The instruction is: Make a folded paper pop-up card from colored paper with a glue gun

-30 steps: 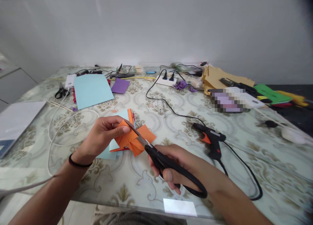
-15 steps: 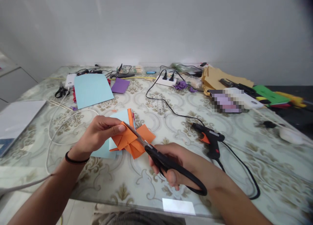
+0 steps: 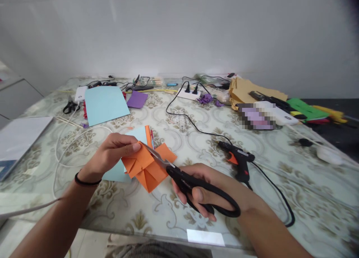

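Orange paper (image 3: 151, 175) pinched by left hand (image 3: 114, 155), right hand (image 3: 206, 188) gripping scissors (image 3: 185, 178) along paper's edge, glue gun (image 3: 242, 163) lying apart

Folded paper (image 3: 148, 175) left of held scissors (image 3: 175, 172); glue gun (image 3: 242, 162) right of both; power strip (image 3: 189, 94) behind, on table (image 3: 165, 226).

A smooth, pale-grey wall (image 3: 179, 33) rises behind the glossy, pale-green table (image 3: 165, 228) patterned with brown floral scrolls. Flat, white panels (image 3: 19, 99) with dark seams stand left of the table; pale floor tiles (image 3: 82, 245) show below its near edge.
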